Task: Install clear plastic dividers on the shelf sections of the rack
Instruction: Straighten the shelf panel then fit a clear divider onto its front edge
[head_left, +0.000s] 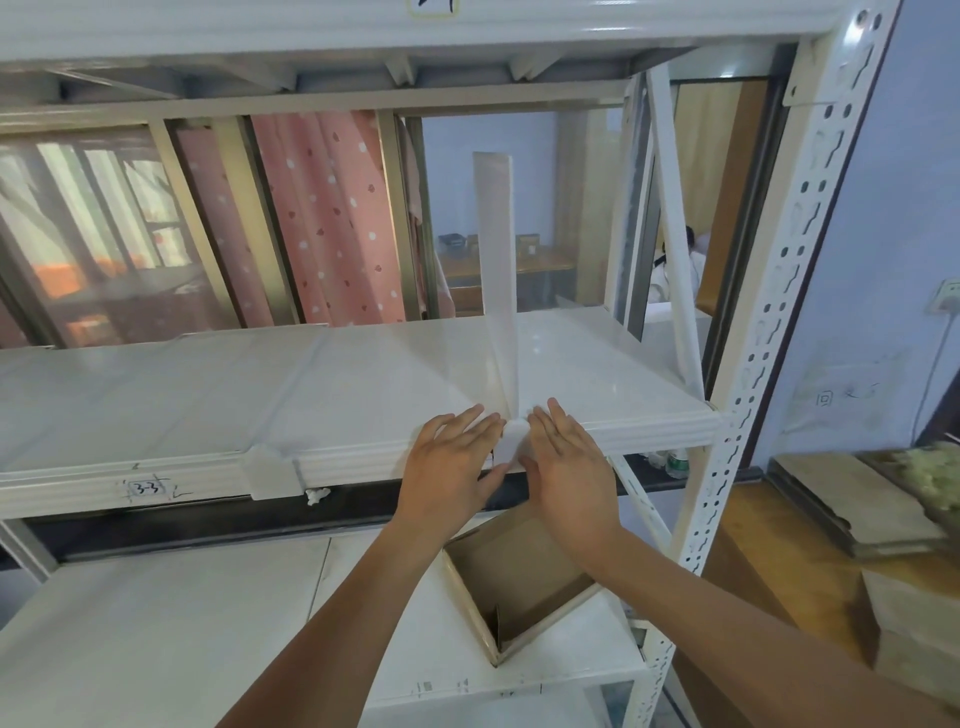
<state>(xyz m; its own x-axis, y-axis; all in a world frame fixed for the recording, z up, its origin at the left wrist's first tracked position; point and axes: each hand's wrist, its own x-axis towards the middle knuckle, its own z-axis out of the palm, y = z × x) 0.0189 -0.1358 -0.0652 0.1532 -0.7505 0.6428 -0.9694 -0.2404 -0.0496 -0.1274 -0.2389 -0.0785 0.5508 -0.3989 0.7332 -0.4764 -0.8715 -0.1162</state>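
Observation:
A clear plastic divider (497, 270) stands upright across the white middle shelf (260, 384) of the rack, running from back to front. Its white front clip (511, 441) hooks over the shelf's front lip. My left hand (449, 462) lies flat on the lip just left of the clip, fingers apart, thumb touching the clip's lower edge. My right hand (563, 457) presses flat on the lip just right of it, fingers together. Another divider clip (272, 470) sits on the same lip further left, with its clear panel hard to make out.
An open cardboard box (519, 577) rests on the lower shelf (156, 623) under my forearms. The rack's perforated white upright (769, 332) stands at the right. A wooden bench (779, 571) with cardboard pieces lies beyond it. Behind the rack are windows and a pink curtain (332, 218).

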